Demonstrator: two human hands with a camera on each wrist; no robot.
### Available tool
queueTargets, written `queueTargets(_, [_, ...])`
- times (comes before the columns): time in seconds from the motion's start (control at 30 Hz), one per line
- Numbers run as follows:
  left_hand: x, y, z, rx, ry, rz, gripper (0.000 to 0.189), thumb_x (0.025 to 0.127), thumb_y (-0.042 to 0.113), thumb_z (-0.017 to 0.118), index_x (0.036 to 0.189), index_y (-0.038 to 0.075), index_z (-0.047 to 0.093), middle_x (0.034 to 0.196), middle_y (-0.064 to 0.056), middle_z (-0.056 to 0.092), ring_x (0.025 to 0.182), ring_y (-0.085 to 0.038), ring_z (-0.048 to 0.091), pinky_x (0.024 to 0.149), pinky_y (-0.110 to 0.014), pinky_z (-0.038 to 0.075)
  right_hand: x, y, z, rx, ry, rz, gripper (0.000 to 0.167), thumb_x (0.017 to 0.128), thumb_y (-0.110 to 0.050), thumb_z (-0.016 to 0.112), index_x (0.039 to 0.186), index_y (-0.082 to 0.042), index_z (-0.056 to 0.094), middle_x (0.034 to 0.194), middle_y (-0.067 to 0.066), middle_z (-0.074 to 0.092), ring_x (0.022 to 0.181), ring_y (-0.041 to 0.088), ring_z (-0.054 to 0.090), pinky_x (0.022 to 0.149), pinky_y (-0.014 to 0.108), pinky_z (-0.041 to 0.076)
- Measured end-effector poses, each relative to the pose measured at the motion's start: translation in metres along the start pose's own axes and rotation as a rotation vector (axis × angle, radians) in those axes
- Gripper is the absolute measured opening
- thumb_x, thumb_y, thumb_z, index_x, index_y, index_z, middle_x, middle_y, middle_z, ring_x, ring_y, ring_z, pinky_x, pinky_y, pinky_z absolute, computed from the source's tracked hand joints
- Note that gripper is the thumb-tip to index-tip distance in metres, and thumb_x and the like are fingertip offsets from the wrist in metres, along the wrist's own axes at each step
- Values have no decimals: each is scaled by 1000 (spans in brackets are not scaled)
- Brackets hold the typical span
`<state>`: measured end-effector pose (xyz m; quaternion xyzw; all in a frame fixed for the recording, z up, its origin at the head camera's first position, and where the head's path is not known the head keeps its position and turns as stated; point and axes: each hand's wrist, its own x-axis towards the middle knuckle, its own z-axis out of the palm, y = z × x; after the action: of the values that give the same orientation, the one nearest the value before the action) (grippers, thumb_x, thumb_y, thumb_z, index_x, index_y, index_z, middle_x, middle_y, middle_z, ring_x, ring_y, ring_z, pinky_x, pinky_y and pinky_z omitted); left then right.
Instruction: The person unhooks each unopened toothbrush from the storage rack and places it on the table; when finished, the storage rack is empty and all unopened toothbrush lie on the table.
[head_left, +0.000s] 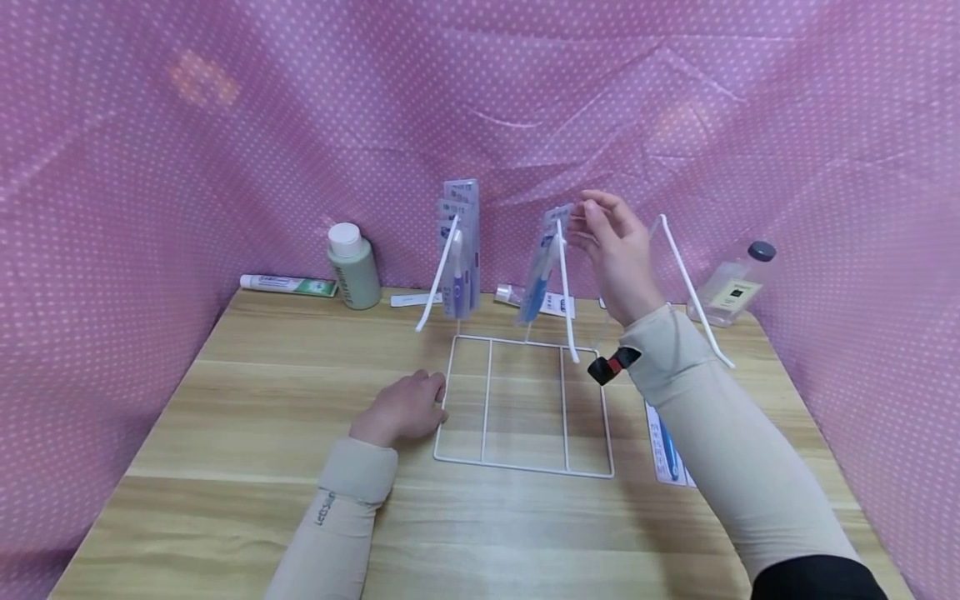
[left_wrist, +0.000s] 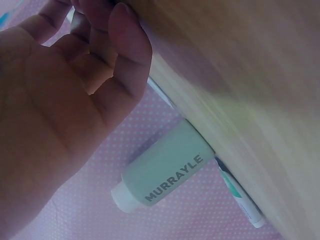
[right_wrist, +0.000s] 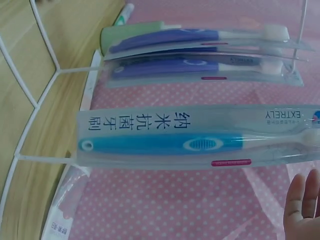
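Observation:
A white wire display rack [head_left: 486, 408] stands on the table, its prongs rising toward the back. My left hand [head_left: 405, 406] holds the left side of its base, fingers curled at the wire; the left wrist view shows the curled fingers [left_wrist: 131, 55]. On the middle prong hangs a packaged blue toothbrush [head_left: 538, 275], also large in the right wrist view [right_wrist: 160, 144]. Beside its top is my right hand [head_left: 618, 258], fingers loosely bent, fingertips close to the package edge. Several packaged purple toothbrushes [head_left: 459, 275] hang on the left prong. The right prong [head_left: 684, 279] carries no package.
Along the back lie a toothpaste tube [head_left: 288, 286], a green bottle [head_left: 355, 271] with a white cap and another tube [head_left: 555, 302]. A clear bottle [head_left: 731, 287] with a black cap stands back right. Another packaged toothbrush [head_left: 667, 446] lies partly under my right forearm. Pink dotted cloth surrounds the table.

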<state>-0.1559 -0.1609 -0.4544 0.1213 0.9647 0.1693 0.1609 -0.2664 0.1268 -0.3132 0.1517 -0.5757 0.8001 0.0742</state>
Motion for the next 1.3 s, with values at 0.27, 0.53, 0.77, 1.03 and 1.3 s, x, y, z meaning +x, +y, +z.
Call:
queueTargets(0.27, [1,-1,1,1,-5,-7,21,92,22,75,94,16,55,95,-5,55,86,-25,56,75,-44,50,-2,0,4,-159,-49,42,18,106,-21,65,123,-15,70,113,0,70,104,15,66,96,29,56])
queueTargets(0.53, [0,1,1,-6,-4,-1,21,91,20,74,94,15,55,95,-6,55,86,-25,55,73,-44,50,-17,-3,4,-268,-104,32,20,108,-24,63,125,-18,70,120,-2,73,111,17,69,98,31,56])
queueTargets(0.77, [0,1,0,-12,-9,-6,21,92,21,75,95,15,55,95,-6,55,85,-25,55,74,-44,50,-48,-13,2,-441,-143,-55,26,109,-21,60,132,-11,68,111,-5,74,95,17,70,89,31,60])
queueTargets(1.03, [1,0,1,-14,-21,-12,20,92,22,75,95,16,55,95,-5,55,85,-25,55,73,-42,49,-92,-24,3,-428,-253,-206,27,104,6,56,131,9,62,101,-5,76,82,13,72,66,32,63])
queueTargets(1.3, [0,1,1,-7,4,2,21,89,20,75,94,14,55,94,-6,54,84,-26,55,71,-43,48,-126,-35,3,-373,-330,-326,26,99,17,55,125,16,62,92,-5,75,73,8,71,60,26,61])
